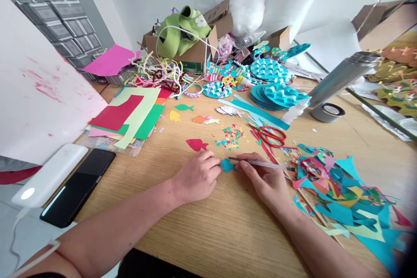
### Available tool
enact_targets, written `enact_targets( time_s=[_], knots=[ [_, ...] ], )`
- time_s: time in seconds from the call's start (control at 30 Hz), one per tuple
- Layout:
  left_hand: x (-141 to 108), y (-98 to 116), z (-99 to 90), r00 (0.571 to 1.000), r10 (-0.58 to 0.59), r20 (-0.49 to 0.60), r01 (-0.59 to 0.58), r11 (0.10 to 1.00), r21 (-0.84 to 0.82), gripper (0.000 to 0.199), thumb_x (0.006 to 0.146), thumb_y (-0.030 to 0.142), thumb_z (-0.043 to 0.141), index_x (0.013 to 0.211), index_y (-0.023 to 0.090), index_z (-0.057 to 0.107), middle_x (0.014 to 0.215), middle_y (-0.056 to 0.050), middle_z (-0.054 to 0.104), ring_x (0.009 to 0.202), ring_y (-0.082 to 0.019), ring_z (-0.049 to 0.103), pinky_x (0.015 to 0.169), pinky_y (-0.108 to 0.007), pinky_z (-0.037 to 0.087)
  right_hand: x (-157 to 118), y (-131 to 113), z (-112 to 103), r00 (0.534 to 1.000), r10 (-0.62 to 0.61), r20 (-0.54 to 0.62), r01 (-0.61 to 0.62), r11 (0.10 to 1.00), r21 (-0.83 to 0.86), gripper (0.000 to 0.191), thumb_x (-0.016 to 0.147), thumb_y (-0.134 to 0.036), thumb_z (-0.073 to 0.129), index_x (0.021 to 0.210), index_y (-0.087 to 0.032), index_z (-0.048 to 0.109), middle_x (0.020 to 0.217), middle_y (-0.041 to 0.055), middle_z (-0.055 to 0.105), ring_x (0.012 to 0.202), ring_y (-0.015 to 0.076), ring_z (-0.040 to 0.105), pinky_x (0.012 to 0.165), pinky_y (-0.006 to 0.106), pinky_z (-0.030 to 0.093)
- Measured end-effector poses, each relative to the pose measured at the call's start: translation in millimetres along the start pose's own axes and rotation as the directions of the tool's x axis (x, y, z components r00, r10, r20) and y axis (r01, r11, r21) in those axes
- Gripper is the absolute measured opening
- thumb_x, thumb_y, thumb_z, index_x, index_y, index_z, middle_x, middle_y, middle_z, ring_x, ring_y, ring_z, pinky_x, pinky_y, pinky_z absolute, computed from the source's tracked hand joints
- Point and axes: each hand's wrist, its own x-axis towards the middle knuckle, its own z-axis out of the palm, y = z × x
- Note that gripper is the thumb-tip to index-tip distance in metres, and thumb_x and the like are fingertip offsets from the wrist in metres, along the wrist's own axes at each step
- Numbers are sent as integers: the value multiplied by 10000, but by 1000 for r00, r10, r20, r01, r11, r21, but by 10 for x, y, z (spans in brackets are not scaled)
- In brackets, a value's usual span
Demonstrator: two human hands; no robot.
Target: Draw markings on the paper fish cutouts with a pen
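Note:
A small blue paper fish (229,165) lies on the wooden table between my hands. My left hand (199,174) is closed at the fish's left end, its fingertips on that edge. In my right hand (264,178) is a pen (269,164), pinched between thumb and fingers, its dark tip over the top of the blue fish. Just beyond my left hand is a red paper fish (196,144). Farther back lie a yellow fish (174,116), a green fish (184,107), an orange fish (201,119) and a white fish with drawn lines (229,110).
Tiny paper bits (233,132) and red-handled scissors (270,136) lie behind my right hand. Colored scraps (348,195) spread at right, near a steel flask (345,76). Paper sheets (148,121) and a phone (78,186) are at left. Blue wavy discs (273,95) sit farther back.

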Motion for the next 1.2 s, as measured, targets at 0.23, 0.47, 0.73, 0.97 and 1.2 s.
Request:
enact_targets(
  time_s=[0.23, 0.47, 0.73, 0.97, 1.2],
  knots=[
    [-4, 61, -17, 994, -28, -109, 11, 989, -150, 350, 789, 15, 469, 1060, 128, 659, 1027, -81, 643, 994, -213, 513, 949, -371, 479, -44, -49, -72, 989, -146, -36, 136, 970, -202, 226, 968, -351, 521, 1120, -244, 650, 934, 44, 739, 902, 213, 682, 800, 347, 528],
    [-2, 22, -10, 998, -11, -60, 6, 997, -81, 323, 810, 60, 492, 1054, 153, 682, 1116, -81, 663, 1109, -256, 481, 999, -449, 450, -2, -3, -53, 944, -328, 43, 308, 823, -477, 211, 984, -265, 452, 1069, -252, 645, 818, 54, 720, 874, 246, 659, 910, 454, 487],
    [6, 77, -32, 994, 69, -81, -83, 978, -193, 310, 826, 76, 488, 1064, 129, 679, 1093, -94, 644, 1043, -223, 493, 983, -391, 459, -17, -59, -22, 946, -285, 156, 322, 889, -326, 251, 998, -290, 441, 1148, -266, 641, 1109, 73, 702, 1225, 246, 536, 1015, 442, 450],
    [2, 65, -12, 999, -31, -18, 30, 998, -61, 435, 837, 139, 519, 1266, 160, 586, 1347, -116, 513, 1251, -279, 396, 1096, -487, 348, -16, -77, -54, 990, -85, -114, 77, 995, -71, 343, 973, -464, 472, 1091, -213, 674, 696, 2, 619, 662, 167, 619, 681, 316, 527],
    [-11, 106, 13, 999, -46, -5, 46, 999, -23, 387, 851, 162, 533, 1229, 168, 614, 1246, -116, 553, 1236, -291, 401, 1115, -497, 317, 32, -75, -27, 976, 212, -43, -201, 961, 188, 307, 784, -481, 692, 852, -190, 621, 537, -25, 574, 403, 144, 537, 377, 262, 457]
  ],
)
